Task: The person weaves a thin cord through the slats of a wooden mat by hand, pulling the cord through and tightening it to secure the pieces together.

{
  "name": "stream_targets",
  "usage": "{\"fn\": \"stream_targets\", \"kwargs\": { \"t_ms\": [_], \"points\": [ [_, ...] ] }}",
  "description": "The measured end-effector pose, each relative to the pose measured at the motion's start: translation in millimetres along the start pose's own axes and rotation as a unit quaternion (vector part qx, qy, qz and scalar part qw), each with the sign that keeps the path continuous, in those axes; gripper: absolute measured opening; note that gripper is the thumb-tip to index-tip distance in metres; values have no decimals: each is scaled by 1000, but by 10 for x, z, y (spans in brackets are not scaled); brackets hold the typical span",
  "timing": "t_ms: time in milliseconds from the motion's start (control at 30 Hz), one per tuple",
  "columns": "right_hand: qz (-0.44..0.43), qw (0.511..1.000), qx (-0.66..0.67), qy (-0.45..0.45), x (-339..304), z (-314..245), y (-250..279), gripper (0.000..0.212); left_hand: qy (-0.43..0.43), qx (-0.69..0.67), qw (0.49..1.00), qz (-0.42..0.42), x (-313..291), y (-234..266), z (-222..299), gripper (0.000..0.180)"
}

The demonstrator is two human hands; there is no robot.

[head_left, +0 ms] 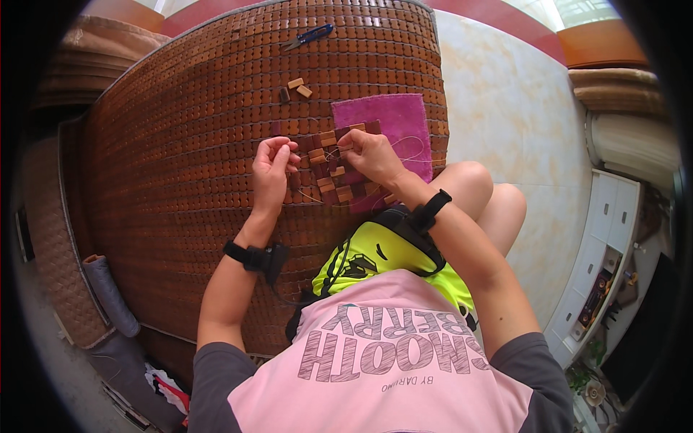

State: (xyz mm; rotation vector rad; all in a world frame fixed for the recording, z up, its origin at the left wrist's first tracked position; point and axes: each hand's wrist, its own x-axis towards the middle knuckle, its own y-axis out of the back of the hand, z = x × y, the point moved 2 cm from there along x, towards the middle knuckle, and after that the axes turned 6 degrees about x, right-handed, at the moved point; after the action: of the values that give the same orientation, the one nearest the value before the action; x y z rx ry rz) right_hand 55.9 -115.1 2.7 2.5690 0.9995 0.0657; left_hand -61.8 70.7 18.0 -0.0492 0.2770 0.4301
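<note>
A small panel of wooden tiles [323,185], dark brown and light tan in a woven pattern, lies in front of me, partly over a magenta cloth [415,115]. My left hand [272,169] is raised just left of it, thumb and fingertips pinched; what they hold is too small to make out. My right hand [369,154] is over the panel, its fingers pinched on a thin pale line [331,154]. The line loops out over the cloth on the right, and another stretch runs below my left hand toward the panel's lower edge.
Several loose wooden tiles [304,92] lie beyond the panel on a brown tiled mat [180,144]. Farther off are blue-handled thread snips [309,37]. The mat's right edge borders a pale tiled floor [498,108]. A white cabinet [593,249] stands at the far right.
</note>
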Motion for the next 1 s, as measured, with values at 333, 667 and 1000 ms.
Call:
{"fn": "stream_targets", "kwargs": {
  "t_ms": [333,667,1000],
  "points": [
    [-54,970,-198,127,-11,0,-94,12,19,119,991,-55,26,-190,-157,14],
    [-86,974,-206,23,-18,-96,2,14,-42,247,967,-40,-60,-201,-139,16],
    [-118,987,30,-105,-53,-27,27,20,-16,472,881,-5,-156,-511,-36,30]
  ]
}}
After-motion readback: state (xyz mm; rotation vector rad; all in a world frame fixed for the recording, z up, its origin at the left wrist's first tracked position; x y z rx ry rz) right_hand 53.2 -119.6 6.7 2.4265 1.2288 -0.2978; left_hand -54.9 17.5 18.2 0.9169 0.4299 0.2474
